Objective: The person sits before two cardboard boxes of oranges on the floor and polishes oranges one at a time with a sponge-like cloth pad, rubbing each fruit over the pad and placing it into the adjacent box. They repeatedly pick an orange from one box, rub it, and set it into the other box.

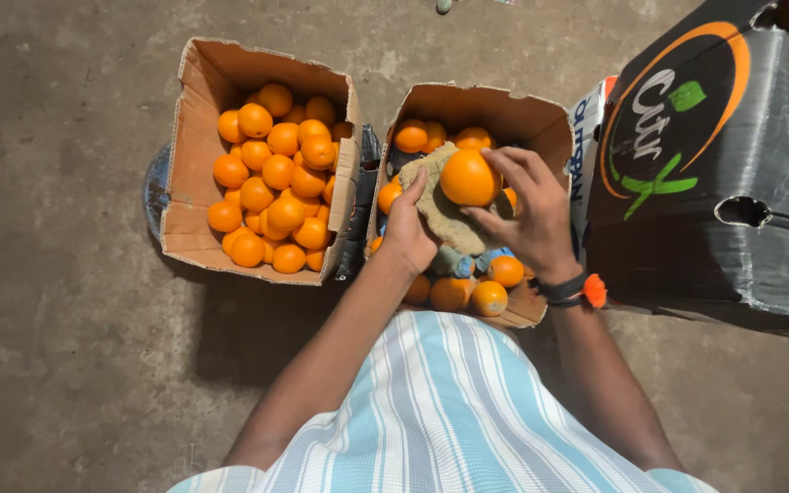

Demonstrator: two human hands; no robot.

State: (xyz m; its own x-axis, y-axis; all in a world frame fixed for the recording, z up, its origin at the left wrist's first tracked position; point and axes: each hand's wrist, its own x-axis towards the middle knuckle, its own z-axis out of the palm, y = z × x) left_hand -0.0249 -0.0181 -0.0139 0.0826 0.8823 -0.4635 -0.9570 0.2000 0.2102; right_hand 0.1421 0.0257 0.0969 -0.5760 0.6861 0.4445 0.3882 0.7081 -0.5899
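R hand (530,219) had its fingers (504,162) curled round an orange (468,177), pressing it into a tan cloth (440,212). L hand (406,230) gripped the cloth from beneath. Under both: open box (477,108) w/ oranges. Beyond the L fingers, a fuller box (195,137) on the concrete floor (57,274).

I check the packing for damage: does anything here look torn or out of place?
Yes. The left cardboard box has ragged, torn top edges, and its right flap bends inward over the oranges.
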